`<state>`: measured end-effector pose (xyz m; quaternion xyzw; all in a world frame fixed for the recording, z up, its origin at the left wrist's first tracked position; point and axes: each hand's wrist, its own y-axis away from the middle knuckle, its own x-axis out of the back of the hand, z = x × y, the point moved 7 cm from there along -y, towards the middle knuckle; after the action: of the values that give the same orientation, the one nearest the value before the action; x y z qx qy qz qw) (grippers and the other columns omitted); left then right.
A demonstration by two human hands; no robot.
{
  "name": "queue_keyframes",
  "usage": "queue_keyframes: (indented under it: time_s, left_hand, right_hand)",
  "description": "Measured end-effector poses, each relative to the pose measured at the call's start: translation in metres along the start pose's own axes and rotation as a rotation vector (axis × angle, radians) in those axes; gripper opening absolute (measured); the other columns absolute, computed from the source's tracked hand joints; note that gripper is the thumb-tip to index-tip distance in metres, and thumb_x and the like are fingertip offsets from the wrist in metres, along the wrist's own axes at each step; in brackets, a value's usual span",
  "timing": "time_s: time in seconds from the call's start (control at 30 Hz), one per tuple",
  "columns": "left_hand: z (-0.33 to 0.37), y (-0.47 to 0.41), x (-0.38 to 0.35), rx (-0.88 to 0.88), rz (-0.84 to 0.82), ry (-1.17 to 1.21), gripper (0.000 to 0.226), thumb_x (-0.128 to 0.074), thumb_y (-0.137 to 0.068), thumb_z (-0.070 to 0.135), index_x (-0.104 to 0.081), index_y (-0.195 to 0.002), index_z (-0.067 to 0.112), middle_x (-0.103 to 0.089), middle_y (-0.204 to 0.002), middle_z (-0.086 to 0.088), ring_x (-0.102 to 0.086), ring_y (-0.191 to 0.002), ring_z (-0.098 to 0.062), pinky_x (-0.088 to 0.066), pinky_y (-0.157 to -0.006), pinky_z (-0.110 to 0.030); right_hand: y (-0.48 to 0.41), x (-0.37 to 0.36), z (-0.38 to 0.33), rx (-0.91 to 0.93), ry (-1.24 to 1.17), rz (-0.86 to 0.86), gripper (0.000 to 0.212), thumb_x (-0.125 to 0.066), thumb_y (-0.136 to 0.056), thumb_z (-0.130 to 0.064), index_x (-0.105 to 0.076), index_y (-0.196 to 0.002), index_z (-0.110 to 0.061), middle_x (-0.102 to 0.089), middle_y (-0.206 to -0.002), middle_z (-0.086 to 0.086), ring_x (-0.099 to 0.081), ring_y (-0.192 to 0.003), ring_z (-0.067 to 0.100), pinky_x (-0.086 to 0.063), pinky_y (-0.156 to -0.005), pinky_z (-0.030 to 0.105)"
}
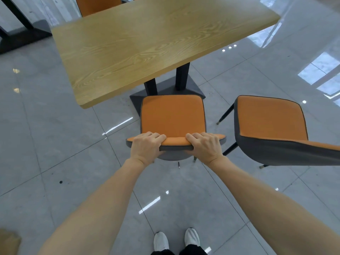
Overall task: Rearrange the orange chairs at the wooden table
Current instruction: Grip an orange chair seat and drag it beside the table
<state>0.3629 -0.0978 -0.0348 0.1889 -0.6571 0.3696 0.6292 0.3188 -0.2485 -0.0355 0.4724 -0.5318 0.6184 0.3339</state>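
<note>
An orange chair [172, 116] with a grey back shell stands at the near edge of the wooden table [147, 43], its seat facing the table. My left hand [146, 147] and my right hand [204, 146] both grip the top of its backrest, fingers curled over the orange edge. A second orange chair [270, 118] stands just to the right, clear of the table. Across the table, the orange backrest of a third chair [97, 5] shows at the top edge.
The table rests on a black pedestal base [165, 92] right in front of the held chair. Glossy grey floor tiles [55, 144] surround everything. Another black table base [20, 37] sits at far left. My white shoes [176, 240] are below.
</note>
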Motion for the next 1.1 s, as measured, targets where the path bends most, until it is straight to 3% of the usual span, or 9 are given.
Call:
queue_keyframes:
  time_s: [0.17, 0.3, 0.43, 0.5, 0.57, 0.77, 0.93, 1.1]
  left_hand:
    - [-0.010, 0.010, 0.001, -0.004, 0.006, -0.020, 0.030, -0.086, -0.060, 0.032, -0.069, -0.082, 0.019, -0.071, -0.068, 0.001, -0.064, -0.058, -0.021, -0.048, -0.046, -0.026]
    - [-0.003, 0.007, 0.003, 0.034, -0.048, -0.005, 0.028, -0.080, -0.067, 0.041, -0.067, -0.080, 0.020, -0.069, -0.069, 0.001, -0.063, -0.059, -0.020, -0.046, -0.046, -0.026]
    - [0.002, 0.006, 0.005, 0.161, -0.294, -0.029, 0.038, -0.068, -0.076, 0.052, -0.059, -0.099, 0.023, -0.067, -0.094, 0.002, -0.060, -0.089, -0.022, -0.047, -0.071, -0.035]
    - [0.007, 0.007, 0.011, 0.201, -0.383, -0.033, 0.036, -0.064, -0.081, 0.046, -0.054, -0.105, 0.021, -0.063, -0.104, -0.001, -0.055, -0.100, -0.025, -0.043, -0.084, -0.039]
    - [0.021, 0.007, 0.021, 0.174, -0.417, -0.061, 0.032, -0.059, -0.086, 0.041, -0.052, -0.107, 0.018, -0.061, -0.108, -0.004, -0.053, -0.102, -0.027, -0.042, -0.087, -0.043]
    - [0.080, -0.003, 0.071, 0.001, -0.266, -0.043, 0.025, -0.045, -0.095, 0.035, -0.056, -0.106, 0.016, -0.063, -0.102, -0.005, -0.055, -0.095, -0.025, -0.043, -0.077, -0.037]
    - [0.154, -0.013, 0.099, -0.149, -0.163, 0.026, 0.024, -0.043, -0.096, 0.028, -0.058, -0.109, 0.014, -0.065, -0.102, -0.006, -0.056, -0.093, -0.025, -0.046, -0.076, -0.037]
    - [0.223, -0.016, 0.105, -0.254, -0.127, 0.060, 0.024, -0.041, -0.096, 0.027, -0.058, -0.105, 0.014, -0.066, -0.101, -0.007, -0.057, -0.094, -0.024, -0.046, -0.075, -0.035]
  right_hand:
    - [-0.001, -0.001, -0.015, -0.075, -0.019, -0.060, 0.023, -0.072, -0.067, -0.037, -0.062, -0.069, -0.017, -0.060, -0.052, -0.002, -0.049, -0.040, 0.019, -0.033, -0.044, 0.022]
    - [0.002, -0.003, -0.009, -0.102, -0.072, -0.227, 0.034, -0.075, -0.069, -0.044, -0.062, -0.081, -0.014, -0.066, -0.066, 0.003, -0.058, -0.055, 0.024, -0.048, -0.052, 0.032]
    - [0.005, 0.007, -0.013, -0.149, -0.064, -0.397, 0.036, -0.060, -0.083, -0.042, -0.056, -0.106, -0.014, -0.065, -0.100, 0.007, -0.059, -0.091, 0.029, -0.046, -0.082, 0.041]
    - [0.009, 0.019, -0.016, -0.170, -0.047, -0.424, 0.036, -0.056, -0.085, -0.037, -0.053, -0.113, -0.015, -0.063, -0.109, 0.007, -0.056, -0.100, 0.029, -0.043, -0.089, 0.042]
    - [0.017, 0.035, -0.014, -0.205, -0.044, -0.426, 0.033, -0.053, -0.087, -0.035, -0.053, -0.114, -0.015, -0.061, -0.111, 0.008, -0.054, -0.103, 0.029, -0.043, -0.091, 0.043]
    - [0.052, 0.097, 0.003, -0.316, 0.071, -0.382, 0.031, -0.047, -0.092, -0.034, -0.057, -0.112, -0.013, -0.062, -0.109, 0.008, -0.054, -0.103, 0.027, -0.044, -0.087, 0.040]
    - [0.091, 0.149, 0.015, -0.404, 0.129, -0.277, 0.026, -0.044, -0.093, -0.023, -0.060, -0.110, -0.011, -0.064, -0.110, 0.009, -0.055, -0.104, 0.028, -0.041, -0.087, 0.039]
    - [0.147, 0.175, 0.042, -0.483, 0.146, -0.254, 0.024, -0.046, -0.093, -0.023, -0.061, -0.108, -0.013, -0.065, -0.109, 0.007, -0.056, -0.102, 0.027, -0.043, -0.088, 0.040]
